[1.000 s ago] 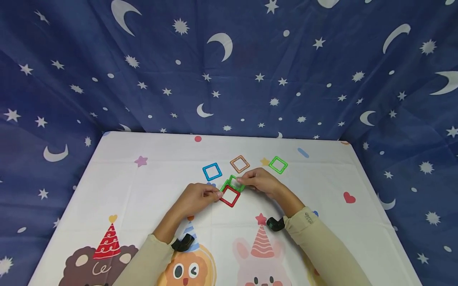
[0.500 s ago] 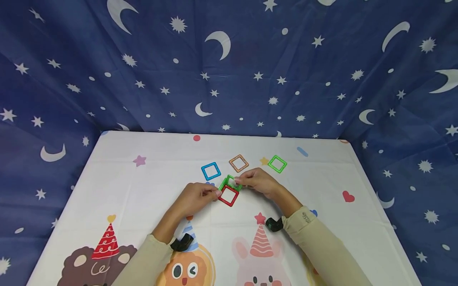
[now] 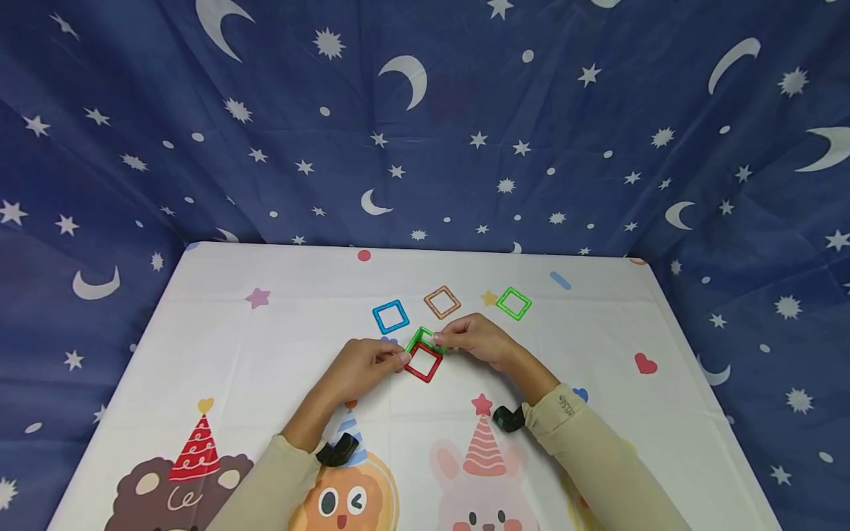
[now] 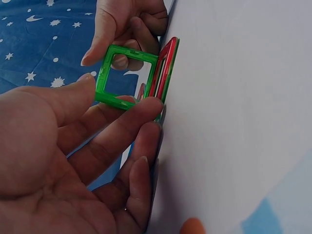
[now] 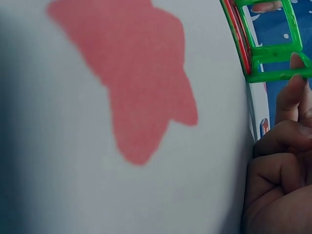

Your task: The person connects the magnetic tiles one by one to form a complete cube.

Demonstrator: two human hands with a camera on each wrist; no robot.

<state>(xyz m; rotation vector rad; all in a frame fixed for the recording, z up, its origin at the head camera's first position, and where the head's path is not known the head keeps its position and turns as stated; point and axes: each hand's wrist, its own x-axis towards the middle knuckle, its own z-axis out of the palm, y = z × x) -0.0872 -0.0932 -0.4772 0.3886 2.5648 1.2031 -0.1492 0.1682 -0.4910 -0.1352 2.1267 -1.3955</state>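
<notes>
A red square magnetic tile (image 3: 423, 362) lies flat on the table between the hands. Green square tiles (image 4: 103, 73) stand up along its back edges and meet at a corner. My left hand (image 3: 364, 370) is at the left corner of this build, and its thumb and fingertips hold a green tile's edge with the fingers near the red tile. On the other side my right hand (image 3: 481, 340) pinches another green tile (image 5: 280, 75) between thumb and finger. Fingertips hide parts of both green tiles in the head view.
Behind the build lie a blue square tile (image 3: 390, 316), an orange square tile (image 3: 442, 302) and a loose green tile (image 3: 514, 303). The white tablecloth (image 3: 199, 346) has printed animals and shapes. A dark blue starry curtain (image 3: 451, 110) surrounds the back and sides.
My right hand has moved slightly left, tipping its green tile more upright and bringing it against the other green tile. The left hand keeps its place on the build.
</notes>
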